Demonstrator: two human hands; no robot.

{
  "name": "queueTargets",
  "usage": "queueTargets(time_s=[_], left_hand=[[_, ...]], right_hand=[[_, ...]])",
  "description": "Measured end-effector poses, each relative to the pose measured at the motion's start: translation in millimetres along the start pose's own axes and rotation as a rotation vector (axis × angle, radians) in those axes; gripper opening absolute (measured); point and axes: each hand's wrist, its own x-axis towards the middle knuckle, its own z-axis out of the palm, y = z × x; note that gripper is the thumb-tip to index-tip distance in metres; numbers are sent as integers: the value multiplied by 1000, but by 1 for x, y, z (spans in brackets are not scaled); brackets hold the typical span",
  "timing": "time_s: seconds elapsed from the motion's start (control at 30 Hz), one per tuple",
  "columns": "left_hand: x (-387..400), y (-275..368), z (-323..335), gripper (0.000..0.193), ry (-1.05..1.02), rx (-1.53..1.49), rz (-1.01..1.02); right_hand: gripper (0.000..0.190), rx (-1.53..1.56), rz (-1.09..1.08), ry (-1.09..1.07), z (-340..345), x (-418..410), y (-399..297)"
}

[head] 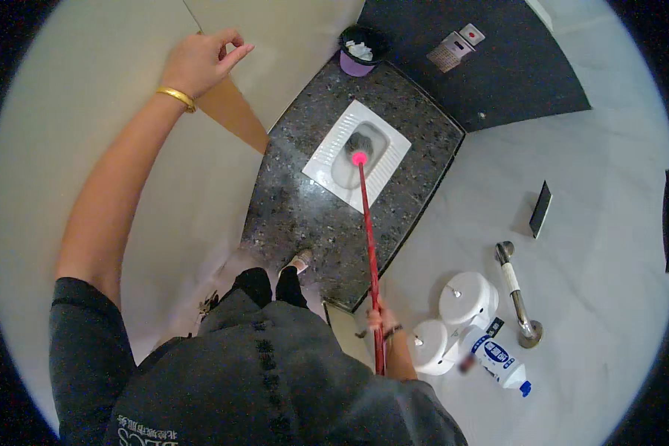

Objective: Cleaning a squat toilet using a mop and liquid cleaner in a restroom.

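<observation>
My right hand (383,319) grips the long red handle (370,245) of a toilet brush. Its pink collar (359,158) and dark bristles (359,141) sit in the bowl of a white ceramic squat toilet (322,161). My left hand (203,62) is raised at the upper left, its fingers loosely curled and the thumb apart, with nothing visible in it. Beside that hand is the brown edge (237,114) of a pale panel; I cannot tell whether they touch.
A purple bin (357,67) with a black liner holds white paper at the far corner. Right of me are two white roll dispensers (461,298), a white bottle (499,359) with a blue cap and a metal grab bar (515,295). Dark speckled stone flooring (290,206) surrounds the toilet.
</observation>
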Motion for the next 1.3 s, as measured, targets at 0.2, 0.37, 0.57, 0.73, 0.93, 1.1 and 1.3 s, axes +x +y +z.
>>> queueTargets(time_s=[0.2,0.37,0.57,0.73,0.93,1.1,1.3], left_hand=[[2,9,-1,29,-44,25,-22],[-12,-9,-5,30,-41,47,-97],[-11,-10,-6,31,-83,55,-71],[1,4,0,32,1,27,3],[4,4,-3,28,-104,37,-41],[8,-8,13,30,43,-38,33],[3,2,2,26,25,-19,15]], right_hand=[[51,-369,-282,317,2,7,41],[33,-1111,-275,896,89,50,-63],[27,-1004,-818,827,38,32,-50],[41,-442,-618,599,-20,-52,118],[24,201,-416,399,-7,-75,238],[36,-292,-737,504,-1,-48,192],[49,41,-496,338,-12,-18,57]])
